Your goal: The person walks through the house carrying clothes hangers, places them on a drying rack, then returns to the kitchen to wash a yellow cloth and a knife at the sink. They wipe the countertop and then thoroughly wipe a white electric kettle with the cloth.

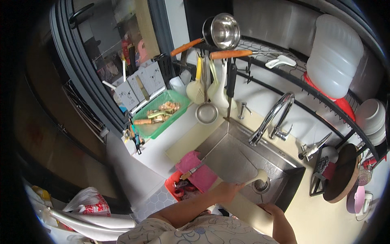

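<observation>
My left hand (225, 192) reaches over the front rim of the stainless steel sink (228, 158), closed around the handle of a cream-coloured ladle (261, 176). The ladle's head is above the sink floor, close beside the drain strainer (260, 185). On the front rim, to the right, rests my right hand (271, 209); its fingers are partly hidden, and I cannot tell whether they grip the edge. The chrome faucet (274, 119) arches over the back of the basin. A pink cloth (195, 174) drapes over the left front corner, with a wooden-handled tool (190, 171) on it.
Below the cloth stands a red bin (173, 186) with scraps. A green basket (158, 117) of ginger-like roots sits on the left counter. Utensils, including a metal ladle (207, 113), hang behind. A black wire rack (286, 71) overhangs the back; a round wooden board (341, 174) leans right.
</observation>
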### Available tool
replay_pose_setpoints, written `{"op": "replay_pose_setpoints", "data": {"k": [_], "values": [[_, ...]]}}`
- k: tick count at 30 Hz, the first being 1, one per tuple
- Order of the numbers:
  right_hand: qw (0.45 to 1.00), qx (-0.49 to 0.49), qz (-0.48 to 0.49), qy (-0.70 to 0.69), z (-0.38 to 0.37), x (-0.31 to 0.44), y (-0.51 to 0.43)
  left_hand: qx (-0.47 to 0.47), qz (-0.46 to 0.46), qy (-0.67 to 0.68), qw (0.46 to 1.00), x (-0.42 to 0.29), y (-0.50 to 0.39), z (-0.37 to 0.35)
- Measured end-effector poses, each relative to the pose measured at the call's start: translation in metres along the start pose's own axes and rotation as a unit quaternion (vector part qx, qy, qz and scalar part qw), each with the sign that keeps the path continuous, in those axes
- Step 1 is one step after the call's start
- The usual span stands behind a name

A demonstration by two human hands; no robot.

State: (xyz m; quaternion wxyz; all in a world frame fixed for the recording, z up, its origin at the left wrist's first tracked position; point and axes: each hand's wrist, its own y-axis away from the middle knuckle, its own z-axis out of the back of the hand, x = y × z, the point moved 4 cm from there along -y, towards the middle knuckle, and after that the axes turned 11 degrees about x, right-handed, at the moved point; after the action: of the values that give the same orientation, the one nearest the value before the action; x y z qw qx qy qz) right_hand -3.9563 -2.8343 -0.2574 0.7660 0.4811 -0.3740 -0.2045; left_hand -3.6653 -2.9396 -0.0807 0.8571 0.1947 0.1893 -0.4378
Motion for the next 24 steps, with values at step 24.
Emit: {"op": "replay_pose_setpoints", "data": {"k": [24], "values": [[0.757,-0.304,0.067,-0.574,0.02,-0.051,-0.01,-0.079,0.143,0.048,0.985,0.033,0.079,0.004]]}}
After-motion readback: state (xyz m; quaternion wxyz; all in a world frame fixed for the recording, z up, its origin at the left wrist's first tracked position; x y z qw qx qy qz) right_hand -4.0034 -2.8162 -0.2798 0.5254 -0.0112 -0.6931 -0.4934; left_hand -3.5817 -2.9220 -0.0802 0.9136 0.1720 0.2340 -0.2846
